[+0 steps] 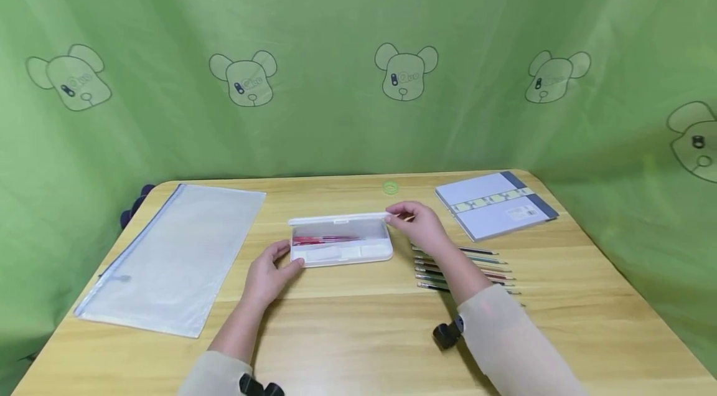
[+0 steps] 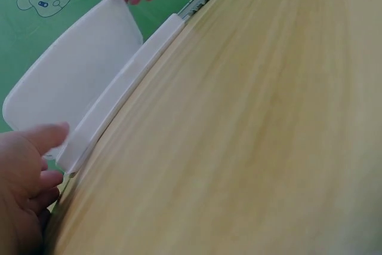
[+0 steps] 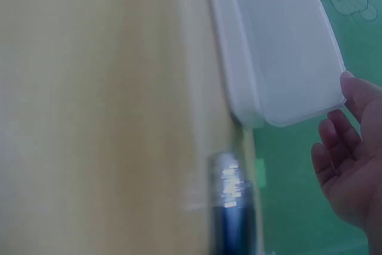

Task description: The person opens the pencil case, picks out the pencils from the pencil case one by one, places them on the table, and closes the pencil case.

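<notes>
A white plastic pencil case [image 1: 366, 253] lies on the table with its hinged lid [image 1: 313, 220] raised. Inside it are red pens [image 1: 322, 239] along the back. My left hand [image 1: 266, 274] holds the case's left end, thumb at the front corner and fingers along the side. With thumb and fingertips, my right hand [image 1: 420, 228] pinches the right corner of the lid; the right wrist view shows this lid [image 3: 292, 46] from the other end. A row of pencils [image 1: 431, 287] lies side by side beneath my right forearm, which hides part of them.
On the left lies a translucent zip bag [image 1: 179, 259] with a blue zip edge. A pale notebook [image 1: 476, 192] with a dark spine sits at the back right. Near the far edge is a small green round item [image 1: 390, 188]. A green curtain [image 1: 330, 134] hangs behind the table.
</notes>
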Action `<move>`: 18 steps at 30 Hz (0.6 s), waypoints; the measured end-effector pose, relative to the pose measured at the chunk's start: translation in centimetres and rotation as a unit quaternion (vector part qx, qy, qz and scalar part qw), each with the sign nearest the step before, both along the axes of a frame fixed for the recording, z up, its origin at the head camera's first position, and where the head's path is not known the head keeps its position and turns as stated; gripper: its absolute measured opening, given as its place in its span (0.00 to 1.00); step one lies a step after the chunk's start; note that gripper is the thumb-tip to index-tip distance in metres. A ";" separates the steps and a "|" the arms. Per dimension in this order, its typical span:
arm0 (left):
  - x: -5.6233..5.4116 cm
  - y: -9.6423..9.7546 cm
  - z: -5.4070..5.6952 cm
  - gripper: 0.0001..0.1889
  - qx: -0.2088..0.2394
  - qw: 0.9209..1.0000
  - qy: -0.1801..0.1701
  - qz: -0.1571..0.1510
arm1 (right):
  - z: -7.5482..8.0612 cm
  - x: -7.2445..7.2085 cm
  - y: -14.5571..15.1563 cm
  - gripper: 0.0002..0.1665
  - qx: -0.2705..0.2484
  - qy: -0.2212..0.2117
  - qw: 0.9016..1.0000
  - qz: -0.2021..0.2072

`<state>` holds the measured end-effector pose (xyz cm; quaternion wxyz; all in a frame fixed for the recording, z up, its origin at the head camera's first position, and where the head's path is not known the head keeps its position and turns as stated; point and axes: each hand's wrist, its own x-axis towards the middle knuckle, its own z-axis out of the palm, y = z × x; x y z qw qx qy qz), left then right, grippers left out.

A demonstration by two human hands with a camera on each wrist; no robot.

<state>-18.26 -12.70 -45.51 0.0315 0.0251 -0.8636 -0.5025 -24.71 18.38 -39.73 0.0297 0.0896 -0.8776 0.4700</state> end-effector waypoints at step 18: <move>0.5 0.6 0.7 0.29 0.030 0.999 0.014 0.012 | -2.9 3.7 -0.8 0.13 0.005 -0.039 0.998 -0.047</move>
